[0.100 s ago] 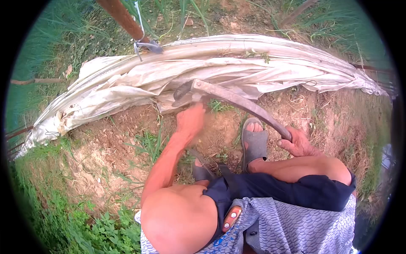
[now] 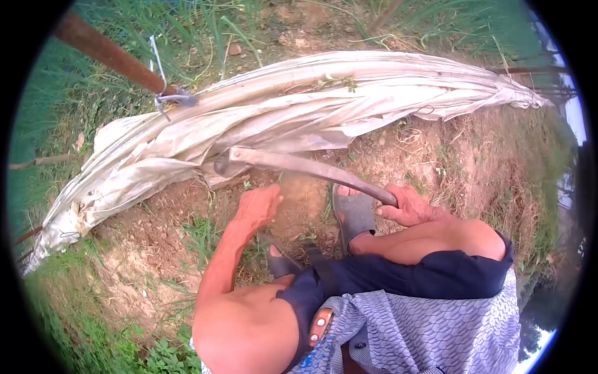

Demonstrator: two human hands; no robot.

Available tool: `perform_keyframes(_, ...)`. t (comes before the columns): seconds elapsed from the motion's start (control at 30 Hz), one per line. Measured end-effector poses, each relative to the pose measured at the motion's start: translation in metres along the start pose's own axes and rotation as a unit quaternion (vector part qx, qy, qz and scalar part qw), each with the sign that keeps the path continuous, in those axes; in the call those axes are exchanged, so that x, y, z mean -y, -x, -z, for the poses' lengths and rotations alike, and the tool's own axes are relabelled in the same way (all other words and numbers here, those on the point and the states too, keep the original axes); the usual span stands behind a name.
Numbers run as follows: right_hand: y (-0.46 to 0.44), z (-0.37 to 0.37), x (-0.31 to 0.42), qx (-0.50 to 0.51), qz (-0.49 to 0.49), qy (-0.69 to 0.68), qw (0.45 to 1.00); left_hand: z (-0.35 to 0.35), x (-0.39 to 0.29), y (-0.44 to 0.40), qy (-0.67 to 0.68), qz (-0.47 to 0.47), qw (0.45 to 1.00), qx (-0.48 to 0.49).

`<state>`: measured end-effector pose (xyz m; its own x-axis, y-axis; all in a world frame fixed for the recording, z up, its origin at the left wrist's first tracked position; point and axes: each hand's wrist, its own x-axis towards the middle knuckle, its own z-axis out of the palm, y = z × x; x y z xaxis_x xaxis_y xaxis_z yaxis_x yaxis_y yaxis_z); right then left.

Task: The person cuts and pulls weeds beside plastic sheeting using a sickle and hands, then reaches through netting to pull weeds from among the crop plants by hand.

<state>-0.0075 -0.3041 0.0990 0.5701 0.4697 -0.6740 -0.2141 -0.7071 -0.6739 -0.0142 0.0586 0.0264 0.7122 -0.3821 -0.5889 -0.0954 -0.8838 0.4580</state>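
In the head view, my right hand [image 2: 408, 206] is wrapped round the lower end of a hoe's curved wooden handle [image 2: 311, 167]. The dull metal hoe head [image 2: 223, 163] is at the far left end, by the lower edge of a crumpled white plastic sheet [image 2: 280, 103]. My left hand [image 2: 256, 204] is closed, low over the bare soil [image 2: 302, 202], just below the hoe handle. Its fingers curl inward, and I cannot make out whether anything is in them.
A rusty pole [image 2: 115, 55] with a tied cord [image 2: 175, 98] slants in at the upper left. Tall green plants [image 2: 215, 37] grow beyond the sheet. My sandalled foot [image 2: 355, 215] stands between the hands. Leafy weeds [image 2: 165, 355] grow at the lower left.
The view has shifted, so sheet and pole appear further left and lower. My left hand has drawn back from the sheet's edge; the grass tuft beside it no longer shows clearly. The right keeps its grip.
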Motion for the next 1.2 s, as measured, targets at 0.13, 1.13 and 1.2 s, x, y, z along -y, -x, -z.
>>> perform_keyframes(0.13,0.047,0.050,0.010,-0.005,-0.089,0.034,0.995,-0.034,-0.034,0.007,-0.022,-0.095,0.972,-0.215)
perform_keyframes(1.13,0.028,0.036,-0.044,0.011,0.118,0.013,0.993,-0.026,-0.047,-0.007,0.157,0.105,0.952,-0.239)
perform_keyframes(1.2,0.013,0.036,-0.053,0.018,0.205,0.049,0.977,-0.026,-0.049,-0.010,0.174,0.103,0.953,-0.226)
